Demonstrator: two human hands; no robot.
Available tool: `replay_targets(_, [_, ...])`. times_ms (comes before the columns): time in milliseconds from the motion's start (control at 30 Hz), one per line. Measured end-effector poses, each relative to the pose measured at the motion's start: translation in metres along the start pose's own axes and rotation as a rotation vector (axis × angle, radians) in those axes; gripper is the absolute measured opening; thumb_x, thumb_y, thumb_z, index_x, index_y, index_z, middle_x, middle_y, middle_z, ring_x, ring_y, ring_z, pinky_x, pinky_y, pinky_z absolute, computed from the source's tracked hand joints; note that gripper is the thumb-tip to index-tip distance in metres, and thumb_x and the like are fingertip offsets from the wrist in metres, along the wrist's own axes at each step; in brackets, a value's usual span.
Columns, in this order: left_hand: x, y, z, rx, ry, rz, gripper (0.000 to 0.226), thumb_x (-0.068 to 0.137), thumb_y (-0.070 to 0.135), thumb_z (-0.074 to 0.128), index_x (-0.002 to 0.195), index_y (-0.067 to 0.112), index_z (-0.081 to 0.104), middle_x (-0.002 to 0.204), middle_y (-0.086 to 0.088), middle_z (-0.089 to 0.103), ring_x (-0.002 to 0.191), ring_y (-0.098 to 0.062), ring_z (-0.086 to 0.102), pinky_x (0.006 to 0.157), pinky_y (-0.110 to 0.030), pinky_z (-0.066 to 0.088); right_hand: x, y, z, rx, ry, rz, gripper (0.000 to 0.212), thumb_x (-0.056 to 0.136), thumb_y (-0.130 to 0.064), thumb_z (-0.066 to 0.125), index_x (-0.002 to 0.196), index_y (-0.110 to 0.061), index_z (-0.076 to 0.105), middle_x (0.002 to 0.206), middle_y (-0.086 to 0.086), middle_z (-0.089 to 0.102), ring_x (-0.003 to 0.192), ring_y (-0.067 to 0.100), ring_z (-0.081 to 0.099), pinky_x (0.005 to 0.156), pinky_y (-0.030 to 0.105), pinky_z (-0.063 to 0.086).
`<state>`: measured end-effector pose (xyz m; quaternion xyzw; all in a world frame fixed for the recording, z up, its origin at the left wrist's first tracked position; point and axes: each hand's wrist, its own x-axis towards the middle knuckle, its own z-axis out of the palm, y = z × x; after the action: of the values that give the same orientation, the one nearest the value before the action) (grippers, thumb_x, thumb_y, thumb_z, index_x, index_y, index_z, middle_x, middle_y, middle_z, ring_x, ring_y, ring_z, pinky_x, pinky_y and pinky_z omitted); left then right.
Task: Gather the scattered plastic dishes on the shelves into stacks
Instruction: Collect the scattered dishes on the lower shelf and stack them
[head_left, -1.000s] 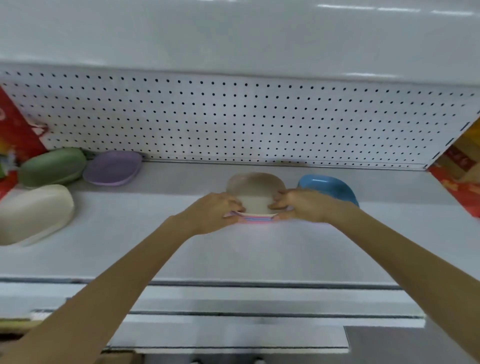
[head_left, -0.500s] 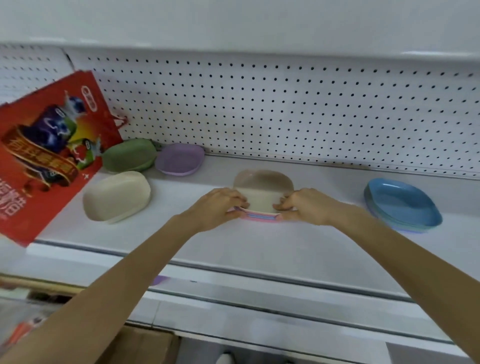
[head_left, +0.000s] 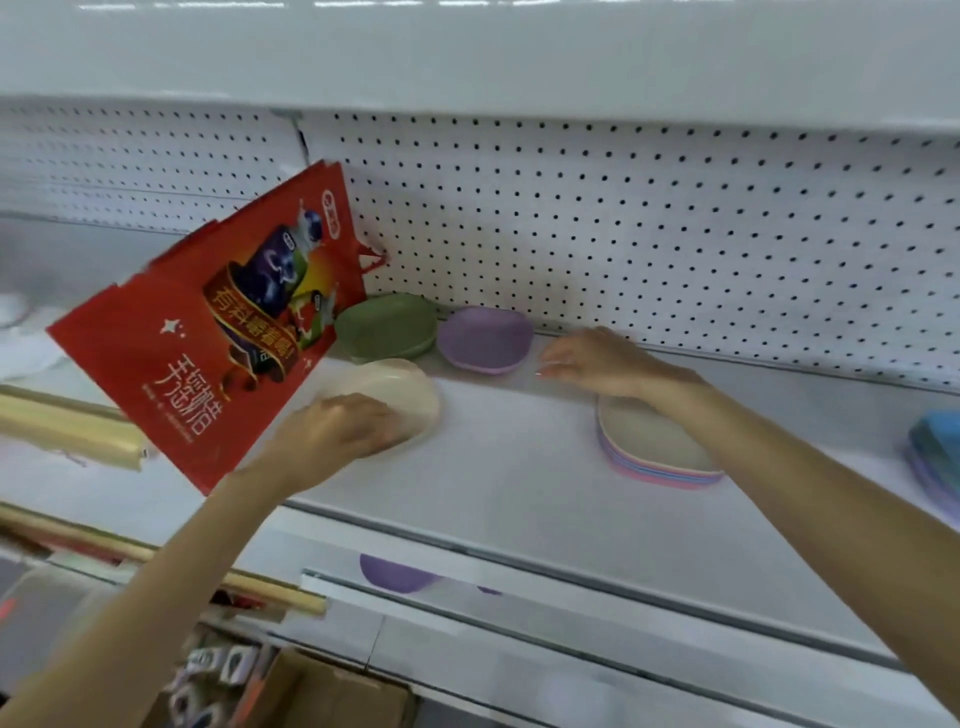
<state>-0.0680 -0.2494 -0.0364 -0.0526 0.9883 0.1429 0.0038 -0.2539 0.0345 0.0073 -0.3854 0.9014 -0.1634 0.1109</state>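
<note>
Nearest you, below the shelf's front edge, a cardboard box (head_left: 332, 696) sits at the bottom of the view, and part of a purple dish (head_left: 397, 574) shows on the lower level under the shelf lip. On the white shelf (head_left: 509, 478), your left hand (head_left: 337, 428) lies palm-down on the near end of the overturned cream dish (head_left: 400, 392), fingers curled onto it; motion blur makes it hard to say whether you grip it or only rest on it. To its right, well apart, the stack of dishes (head_left: 654, 452) stands with a beige one on top and pink and purple rims beneath, your right forearm passing over its far edge. Your right hand (head_left: 597, 358) is beyond the stack, open and empty, fingers stretched leftward close to the shelf surface and just beside the purple dish at the back (head_left: 485, 338), not clearly touching it. The green dish (head_left: 387, 327) lies just beside that purple one, to its left, both close to the pegboard back wall (head_left: 649, 234). A red printed bag (head_left: 223, 332) leans tilted at the left, its lower part overlapping the cream dish's left end and its upper right corner near the green dish. At the far right edge, a blue stack of dishes (head_left: 937, 447) is cut off by the frame.
</note>
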Motion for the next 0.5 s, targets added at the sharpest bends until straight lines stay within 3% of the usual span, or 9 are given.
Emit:
replay_targets(167, [-0.014, -0.020, 0.016, -0.024, 0.031, 0.014, 0.076, 0.071, 0.078, 0.030, 0.111, 0.025, 0.068, 0.112, 0.011, 0.067, 0.099, -0.012, 0.064, 0.085, -0.029, 0.051, 0.050, -0.027, 0.034, 0.046, -0.056, -0.002, 0.038, 0.090, -0.029, 0.058, 0.121, -0.007, 0.060, 0.127, 0.009, 0.059, 0.116, 0.025, 0.054, 0.097, 0.034, 0.042])
replay_targets(267, [-0.016, -0.021, 0.024, -0.040, 0.096, 0.115, 0.063, 0.081, 0.067, 0.035, 0.101, 0.022, 0.073, 0.105, 0.009, 0.071, 0.095, -0.015, 0.065, 0.084, -0.026, 0.050, 0.070, -0.032, 0.046, 0.047, -0.057, 0.054, 0.036, 0.090, -0.030, 0.056, 0.112, -0.003, 0.063, 0.116, 0.016, 0.064, 0.106, 0.032, 0.059, 0.091, 0.041, 0.046])
replay_targets(400, [-0.019, -0.010, 0.030, -0.036, 0.240, 0.167, 0.029, 0.083, 0.034, 0.052, 0.092, 0.019, 0.075, 0.092, 0.005, 0.074, 0.080, -0.022, 0.069, 0.067, -0.030, 0.055, 0.079, -0.031, 0.058, -0.036, -0.012, 0.076, 0.029, 0.087, -0.035, 0.058, 0.091, -0.007, 0.065, 0.092, 0.012, 0.068, 0.089, 0.029, 0.062, 0.070, 0.032, 0.045])
replay_targets(500, [-0.021, -0.003, 0.030, -0.058, 0.315, 0.126, 0.037, 0.084, 0.042, 0.043, 0.090, 0.022, 0.074, 0.087, 0.005, 0.074, 0.074, -0.025, 0.069, 0.059, -0.035, 0.057, 0.074, -0.031, 0.064, -0.068, 0.049, 0.093, 0.017, 0.085, -0.029, 0.061, 0.091, -0.014, 0.069, 0.096, 0.006, 0.070, 0.092, 0.025, 0.062, 0.076, 0.031, 0.048])
